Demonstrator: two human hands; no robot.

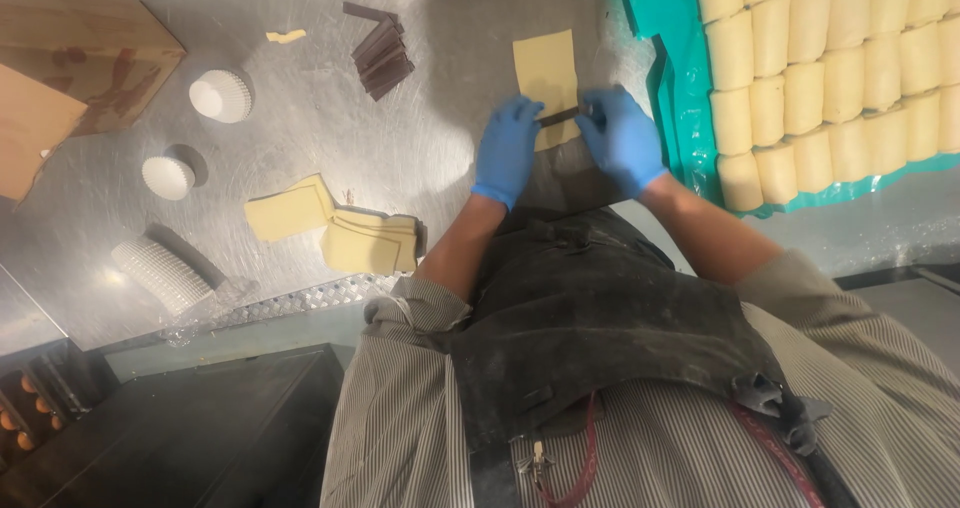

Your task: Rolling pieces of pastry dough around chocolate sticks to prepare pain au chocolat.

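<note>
Hard to make out under the fingers: most of the chocolate stick point(558, 116), only a short dark length showing between the two gloves, its ends covered. Near edge of the dough sheet point(547, 73) hidden too, tucked beneath both hands and lost against the dark apron point(590, 318) below. Cut off at the top right: the tray of rolled pastries point(830, 58), rows running out of view, with teal plastic film point(665, 68) under them and trailing onto the steel table point(330, 138). Cut off at the far left: a brown cardboard box point(70, 58). Left hand point(507, 148), in a blue glove, laid flat and loosely open, fingertips pressing on the left end of the stick and the sheet; no closed grip to be seen. Right hand point(622, 138), also gloved in blue, fingers curled a little, pinching or pressing the stick's right end against the dough; exact hold not clear. Dough sheet lying flat on the table straight ahead of the body, stick set across its near part. Further left, a loose pile of chocolate sticks point(380, 53), a stack of cut dough squares point(370, 243) with one more square point(290, 211) beside it, and white paper cases point(221, 95) scattered nearby.
</note>
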